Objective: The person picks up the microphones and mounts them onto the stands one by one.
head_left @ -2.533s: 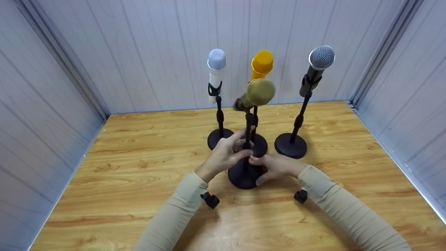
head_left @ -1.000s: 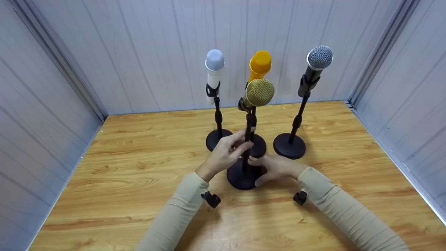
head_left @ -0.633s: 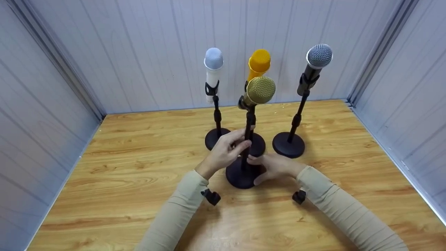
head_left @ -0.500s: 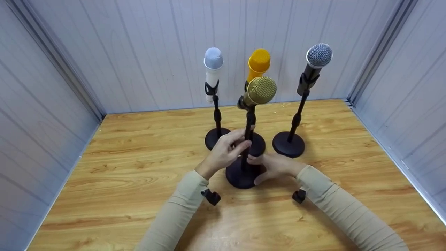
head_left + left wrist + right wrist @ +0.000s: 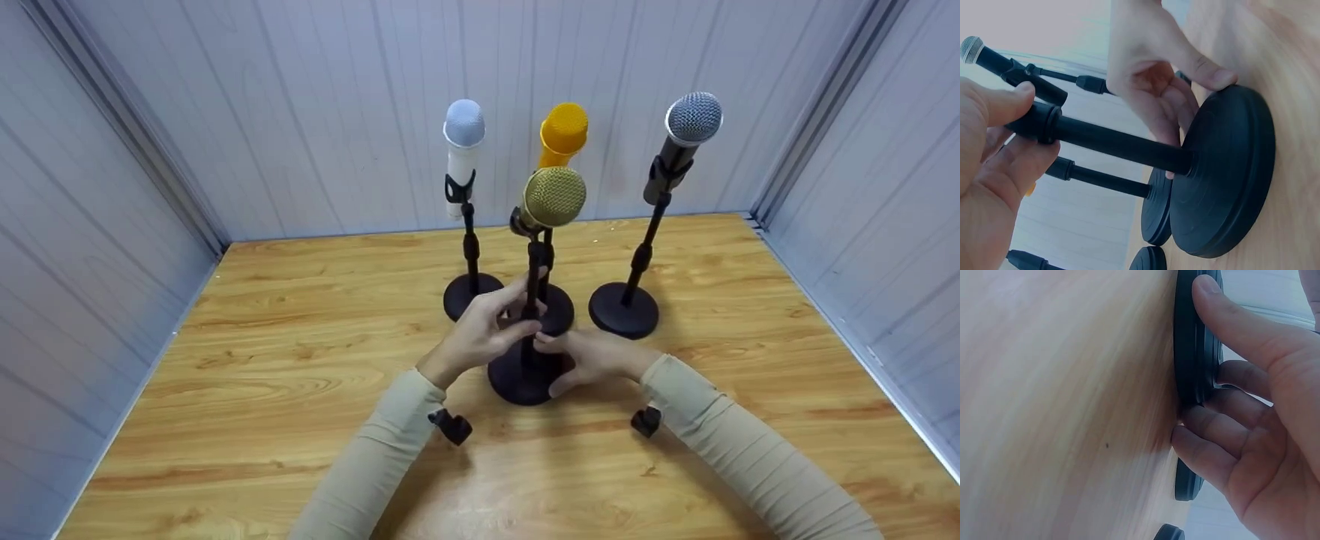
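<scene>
A gold microphone sits in the clip of a black microphone stand, which stands upright with its round base on the wooden table. My left hand grips the stand's pole at a ridged collar, thumb on the near side and fingers behind. Lower down, my right hand holds the base by its right edge. In the right wrist view the thumb lies on the rim of the base, with curled fingers beside it. Part of the pole is hidden by the left hand.
Behind the gold microphone stand a white microphone, an orange microphone and a silver-headed black microphone, each on its own black stand. The orange one's stand is partly covered. Pale panel walls enclose the table.
My left thumb has shifted down the pole over the last half second, and the gold microphone's head has moved slightly left. My right hand stays at the base.
</scene>
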Action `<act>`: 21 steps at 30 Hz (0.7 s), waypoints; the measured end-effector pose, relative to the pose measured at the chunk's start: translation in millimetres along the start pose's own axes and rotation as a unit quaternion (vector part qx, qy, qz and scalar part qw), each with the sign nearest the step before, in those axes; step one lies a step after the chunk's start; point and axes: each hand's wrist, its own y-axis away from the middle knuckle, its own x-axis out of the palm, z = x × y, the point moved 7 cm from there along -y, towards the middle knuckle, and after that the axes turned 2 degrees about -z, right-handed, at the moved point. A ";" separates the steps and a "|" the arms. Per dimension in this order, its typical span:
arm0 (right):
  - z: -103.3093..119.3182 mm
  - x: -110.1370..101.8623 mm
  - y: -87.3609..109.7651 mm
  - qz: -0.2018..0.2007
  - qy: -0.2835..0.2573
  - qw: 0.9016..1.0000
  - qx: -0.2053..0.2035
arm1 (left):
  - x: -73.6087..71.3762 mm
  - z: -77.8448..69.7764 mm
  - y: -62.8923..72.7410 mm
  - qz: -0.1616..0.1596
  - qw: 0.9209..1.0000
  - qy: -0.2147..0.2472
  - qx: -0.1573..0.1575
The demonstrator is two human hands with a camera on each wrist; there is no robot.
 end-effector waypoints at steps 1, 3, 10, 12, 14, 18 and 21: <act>-0.6 0.5 -0.1 0.001 -0.001 1.000 0.000 | -0.3 0.7 0.0 0.001 1.000 0.000 -0.001; -1.0 1.5 -0.2 0.004 -0.003 1.000 0.001 | -0.7 2.1 -0.4 0.005 1.000 0.003 -0.001; -1.6 1.5 0.4 0.006 0.003 1.000 -0.004 | -0.7 4.2 -2.0 0.003 1.000 -0.009 0.019; -1.3 0.9 0.6 0.003 0.011 1.000 -0.007 | -0.8 4.3 -2.1 -0.004 1.000 -0.016 0.025; -1.1 0.1 0.7 0.001 0.016 1.000 -0.009 | -0.5 4.7 -2.5 -0.009 0.999 -0.023 0.028; -0.4 -0.4 -0.3 -0.001 0.022 1.000 -0.012 | -0.2 5.1 -2.6 -0.014 0.999 -0.023 0.033; -0.1 -0.3 -0.9 0.001 0.025 1.000 -0.011 | -0.6 4.6 -2.3 -0.021 0.999 -0.028 0.036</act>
